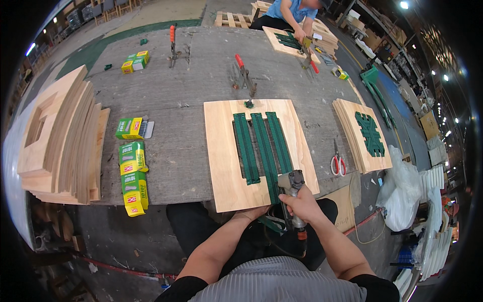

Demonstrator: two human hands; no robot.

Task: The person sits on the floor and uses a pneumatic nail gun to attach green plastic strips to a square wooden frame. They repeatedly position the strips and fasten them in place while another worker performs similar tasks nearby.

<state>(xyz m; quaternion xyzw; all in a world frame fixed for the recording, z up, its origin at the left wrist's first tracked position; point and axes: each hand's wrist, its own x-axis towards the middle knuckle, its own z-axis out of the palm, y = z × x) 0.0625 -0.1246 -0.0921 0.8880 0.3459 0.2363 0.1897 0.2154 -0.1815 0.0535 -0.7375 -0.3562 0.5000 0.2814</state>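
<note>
A pale plywood panel [222, 156] with a rectangular cutout lies in front of me at the table's near edge. Three green webbing straps [261, 143] run lengthwise over its opening. My right hand [301, 205] grips a pneumatic staple gun [290, 180], its nose down on the panel's near border by the right-hand straps. Just below that near edge, my left hand [253, 213] is closed at the loose end of the middle strap, which hangs toward my lap; its fingertips are partly hidden. At the panel's far edge a red-handled toggle clamp [244, 70] presses down.
Stacked cutout panels [75, 146] stand left, beside yellow-green staple boxes [132, 157]. Red-handled scissors [338, 163] lie right, near panels topped with woven green webbing [370, 133]. Across the table, a co-worker [289, 17] works on another panel. An air hose [284, 247] trails below the gun.
</note>
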